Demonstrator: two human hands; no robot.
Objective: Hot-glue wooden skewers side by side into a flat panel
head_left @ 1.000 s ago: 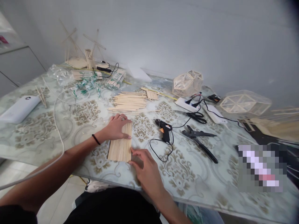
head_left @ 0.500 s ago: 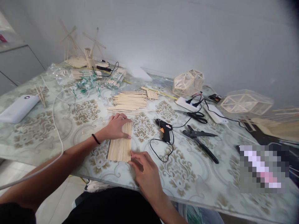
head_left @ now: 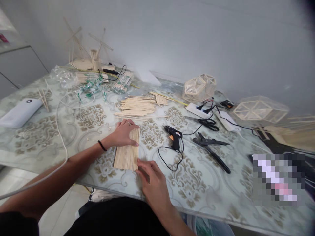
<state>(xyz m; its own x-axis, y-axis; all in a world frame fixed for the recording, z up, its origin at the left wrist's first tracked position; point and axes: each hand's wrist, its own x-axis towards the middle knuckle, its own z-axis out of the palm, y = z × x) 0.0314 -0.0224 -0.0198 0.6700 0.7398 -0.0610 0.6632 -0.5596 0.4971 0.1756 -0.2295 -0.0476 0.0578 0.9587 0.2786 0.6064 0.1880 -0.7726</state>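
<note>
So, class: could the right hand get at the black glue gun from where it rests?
Probably yes: the right hand lies by the stick panel, and only bare table and a thin cord separate it from the glue gun.

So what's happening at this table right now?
A person sits at a patterned table with a flat panel of wooden sticks laid side by side. The left hand lies flat on the panel's far end, and the right hand touches its near right corner. A loose stick pile lies beyond, a black glue gun and pliers to the right, and finished stick-frame shapes near the wall.
</note>
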